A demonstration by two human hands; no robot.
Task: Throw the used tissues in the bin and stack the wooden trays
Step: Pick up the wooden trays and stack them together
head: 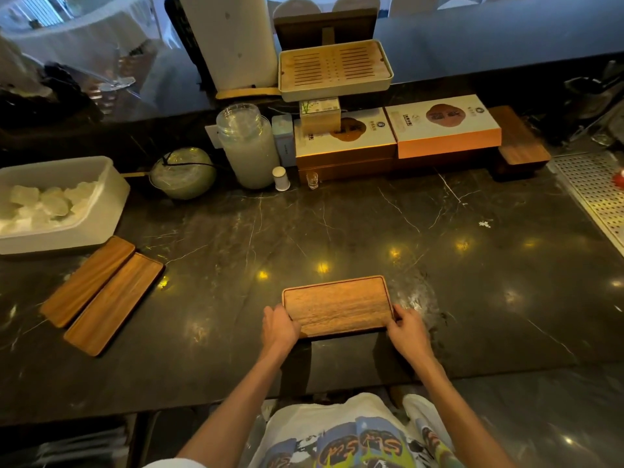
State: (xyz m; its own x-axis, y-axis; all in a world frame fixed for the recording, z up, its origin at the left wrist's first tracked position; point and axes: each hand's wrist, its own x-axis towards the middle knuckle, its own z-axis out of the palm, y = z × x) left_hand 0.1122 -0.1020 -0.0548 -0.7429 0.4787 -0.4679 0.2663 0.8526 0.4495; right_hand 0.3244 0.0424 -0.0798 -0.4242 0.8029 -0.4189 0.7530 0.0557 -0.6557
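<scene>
A dark marble counter (371,231) holds a wide wooden tray (337,304) near its front edge, gripped at its near corners by the left hand (279,324) and right hand (409,329). Two narrow wooden trays (101,295) lie side by side, well to the left.

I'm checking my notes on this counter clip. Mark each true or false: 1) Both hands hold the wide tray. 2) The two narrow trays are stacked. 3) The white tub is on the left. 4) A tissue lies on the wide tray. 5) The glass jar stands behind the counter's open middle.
1) True: the left hand and right hand grip the near corners of the wide tray.
2) False: the narrow trays lie side by side on the counter.
3) True: the white tub sits far left.
4) False: the tray's surface is bare.
5) True: the glass jar stands at the back.
</scene>
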